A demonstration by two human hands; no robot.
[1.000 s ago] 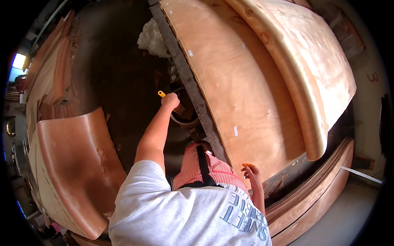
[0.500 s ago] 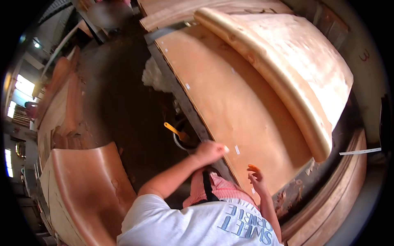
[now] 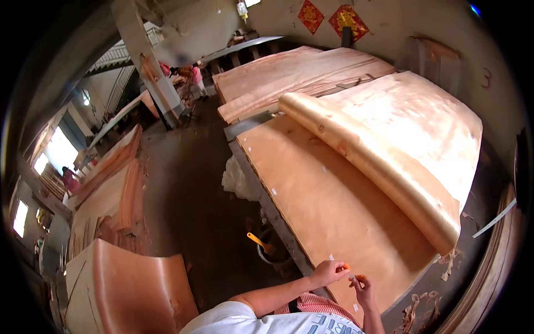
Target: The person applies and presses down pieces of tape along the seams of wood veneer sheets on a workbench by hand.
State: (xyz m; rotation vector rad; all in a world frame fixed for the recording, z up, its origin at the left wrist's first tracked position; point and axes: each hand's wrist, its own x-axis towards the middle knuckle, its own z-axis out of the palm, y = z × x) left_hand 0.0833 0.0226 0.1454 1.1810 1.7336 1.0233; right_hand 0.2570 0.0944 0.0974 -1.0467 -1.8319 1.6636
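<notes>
My left hand (image 3: 327,273) reaches over the near edge of the wood veneer sheet (image 3: 328,206), its fingertips pinched together at a small pale strip. Close beside it, my right hand (image 3: 364,291) is raised with curled fingers. Bits of orange show at the fingertips of both hands; whether these are finger covers or something held, I cannot tell. Between the hands the pale strip is too small to make out fully. Several little white patches (image 3: 274,192) dot the flat sheet. Across its far side lies a rolled-back veneer sheet (image 3: 378,167).
A bucket (image 3: 267,257) with a yellow-handled brush (image 3: 257,240) stands on the floor left of the stack. Curved veneer (image 3: 139,284) lies at lower left, more stacks (image 3: 300,72) at the back. Wood scraps (image 3: 414,312) litter the floor at right. People (image 3: 197,78) are in the distance.
My view has tilted up, showing more of the room. My left hand has moved from over the sheet's edge to beside my right hand, and the two are now close together.
</notes>
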